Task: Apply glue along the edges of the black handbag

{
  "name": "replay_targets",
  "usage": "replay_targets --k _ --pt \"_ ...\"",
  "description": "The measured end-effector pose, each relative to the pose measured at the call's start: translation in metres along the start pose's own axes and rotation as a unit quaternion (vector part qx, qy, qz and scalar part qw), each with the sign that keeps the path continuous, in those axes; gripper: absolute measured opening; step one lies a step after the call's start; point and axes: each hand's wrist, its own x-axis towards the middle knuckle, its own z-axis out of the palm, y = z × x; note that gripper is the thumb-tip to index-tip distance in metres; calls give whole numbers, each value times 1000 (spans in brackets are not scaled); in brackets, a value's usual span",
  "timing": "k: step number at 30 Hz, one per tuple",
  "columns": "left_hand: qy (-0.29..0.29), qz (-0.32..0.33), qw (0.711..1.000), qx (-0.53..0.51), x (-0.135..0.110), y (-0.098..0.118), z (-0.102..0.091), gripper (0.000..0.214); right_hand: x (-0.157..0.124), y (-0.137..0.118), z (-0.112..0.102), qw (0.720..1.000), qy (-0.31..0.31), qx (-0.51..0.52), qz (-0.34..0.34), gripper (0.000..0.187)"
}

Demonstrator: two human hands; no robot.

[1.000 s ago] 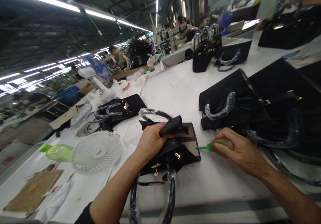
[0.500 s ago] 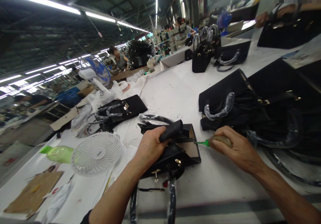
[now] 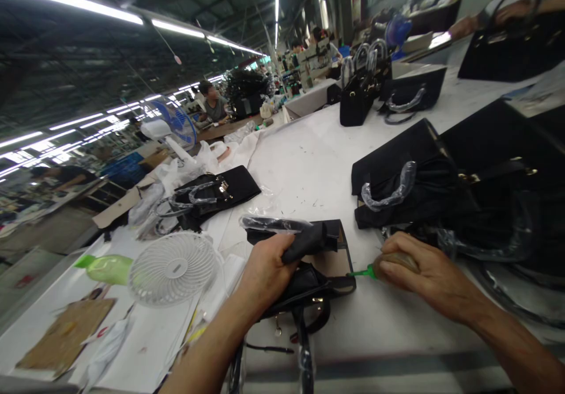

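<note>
left grip (image 3: pixel 267 267) clenched on black handbag (image 3: pixel 306 285) | right grip (image 3: pixel 426 279) clenched on green-tipped tool (image 3: pixel 373 271), tip just beside handbag edge | risk: tip slipping under uneven pressure, scratching handbag

White work table (image 3: pixel 300 188) ran far from near edge. Black handbag (image 3: pixel 304 291) sat near middle. Pile of black handbags (image 3: pixel 410 191) lay right. Flat black handbag (image 3: pixel 216 191) lay left, beside plastic bags (image 3: pixel 189 164). White desk fan (image 3: pixel 173 268) lay near left, just beside green bottle (image 3: pixel 108 266). Brown paper sheet (image 3: pixel 66 338) lay near left corner. Upright black handbags (image 3: pixel 362 85) stood far.
</note>
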Motion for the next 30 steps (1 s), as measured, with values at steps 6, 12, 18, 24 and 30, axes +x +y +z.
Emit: replay_targets --k 6,12,18,24,30 --pt "12 15 1000 -3 -9 -1 1 11 0 0 0 1000 -13 8 14 25" --pt "63 51 997 -4 -22 0 3 19 -10 3 4 999 29 19 31 24" --pt "87 69 993 -28 -38 6 0 16 -20 -2 7 1000 -1 14 26 23" --pt "117 66 989 -61 -50 3 4 22 -9 2 9 993 110 -12 -45 16" --pt "101 80 990 -58 -49 5 2 18 2 4 4 998 64 -16 -15 21"
